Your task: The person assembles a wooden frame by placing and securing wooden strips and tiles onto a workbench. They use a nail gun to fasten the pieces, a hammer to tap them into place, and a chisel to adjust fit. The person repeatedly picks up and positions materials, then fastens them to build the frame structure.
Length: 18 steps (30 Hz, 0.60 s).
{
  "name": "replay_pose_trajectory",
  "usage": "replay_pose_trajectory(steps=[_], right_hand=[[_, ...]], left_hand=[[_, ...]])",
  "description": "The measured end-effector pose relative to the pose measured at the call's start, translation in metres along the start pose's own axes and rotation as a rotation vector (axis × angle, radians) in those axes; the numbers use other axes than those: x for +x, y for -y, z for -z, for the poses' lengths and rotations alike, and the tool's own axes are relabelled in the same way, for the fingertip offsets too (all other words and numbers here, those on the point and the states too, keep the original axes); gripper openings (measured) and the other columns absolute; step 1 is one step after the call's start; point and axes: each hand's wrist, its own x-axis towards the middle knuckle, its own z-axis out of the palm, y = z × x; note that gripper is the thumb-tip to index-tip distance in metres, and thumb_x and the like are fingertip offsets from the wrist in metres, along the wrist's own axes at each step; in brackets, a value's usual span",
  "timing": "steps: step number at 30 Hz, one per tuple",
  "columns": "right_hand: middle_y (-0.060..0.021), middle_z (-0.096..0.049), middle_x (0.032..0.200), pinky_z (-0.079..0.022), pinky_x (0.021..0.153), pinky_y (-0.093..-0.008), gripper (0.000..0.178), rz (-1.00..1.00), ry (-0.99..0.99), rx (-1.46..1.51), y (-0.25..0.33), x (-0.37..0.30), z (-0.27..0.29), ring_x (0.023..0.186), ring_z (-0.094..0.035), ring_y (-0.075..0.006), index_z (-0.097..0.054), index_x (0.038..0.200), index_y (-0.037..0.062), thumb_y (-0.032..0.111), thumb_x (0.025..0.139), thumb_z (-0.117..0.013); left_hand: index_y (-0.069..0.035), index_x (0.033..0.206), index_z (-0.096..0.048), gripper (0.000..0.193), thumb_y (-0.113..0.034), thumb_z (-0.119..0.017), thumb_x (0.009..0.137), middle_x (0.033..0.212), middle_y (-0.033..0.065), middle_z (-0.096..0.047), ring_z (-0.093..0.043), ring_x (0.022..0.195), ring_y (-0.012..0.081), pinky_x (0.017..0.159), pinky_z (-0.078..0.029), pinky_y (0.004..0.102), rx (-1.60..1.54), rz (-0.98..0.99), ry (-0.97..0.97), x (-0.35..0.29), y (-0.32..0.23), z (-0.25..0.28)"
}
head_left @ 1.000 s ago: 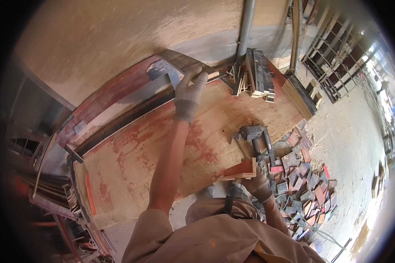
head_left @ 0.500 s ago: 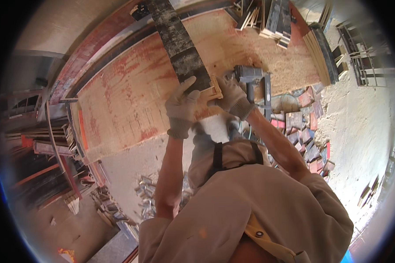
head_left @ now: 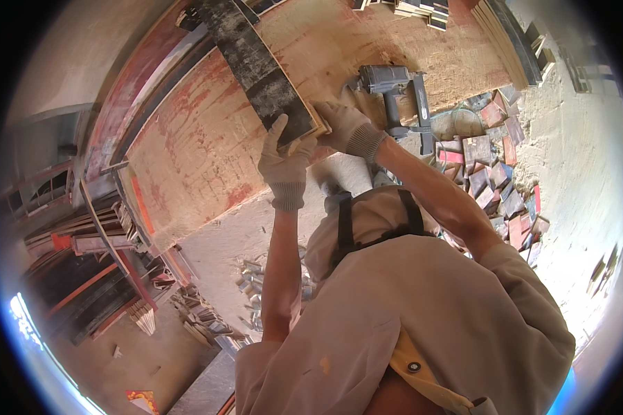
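Observation:
A long black-faced board (head_left: 256,72) with pale wooden edges slants across the workbench (head_left: 194,155). At its near end, my gloved left hand (head_left: 284,164) grips the edge, thumb on the black face and fingers folded under the end. Beside the right corner of that end, my gloved right hand (head_left: 346,130) is closed on the light wooden edge, where a thin strip (head_left: 320,129) shows; part of it is hidden by my fingers. A dark nail gun (head_left: 392,93) lies on the bench, right of my right hand.
Several offcuts (head_left: 491,176) are heaped on the floor to the right. Stacked boards (head_left: 509,41) stand at the bench's far right, with short cut pieces (head_left: 426,12) at its back. More planks (head_left: 83,277) fill a rack at the left. A hose (head_left: 457,111) runs near the nail gun.
My right hand has moved left, away from the nail gun, and closed in on the board's corner. My left hand keeps to the board's near end. The whole view has shifted.

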Motion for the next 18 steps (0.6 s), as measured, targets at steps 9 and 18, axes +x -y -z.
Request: replay_pose_trajectory(steps=[9,18], right_hand=[[-0.0210,-0.068,0.124,-0.052,0.102,-0.0482,0.069,0.062,-0.057,0.102,-0.016,0.009,-0.027,0.121,-0.064,-0.0418,-0.054,0.141,0.0067,0.028,0.081,-0.083],[-0.0198,-0.073,0.119,-0.055,0.092,-0.0477,0.073,0.088,-0.128,-0.044,-0.017,0.012,-0.022,0.111,-0.070,-0.0387,-0.059,0.135,0.0095,0.050,0.081,-0.086]], left_hand=[[-0.001,0.141,-0.064,0.057,0.012,-0.079,0.088,0.121,0.0151,-0.075,-0.074,0.102,0.0201,0.088,-0.067,0.0362,0.180,-0.261,0.020,0.007,0.014,0.009],[-0.001,0.141,-0.066,0.059,0.008,-0.084,0.086,0.116,0.0116,-0.078,-0.075,0.099,0.0159,0.091,-0.063,0.0309,0.207,-0.293,-0.017,0.011,0.024,0.011]])
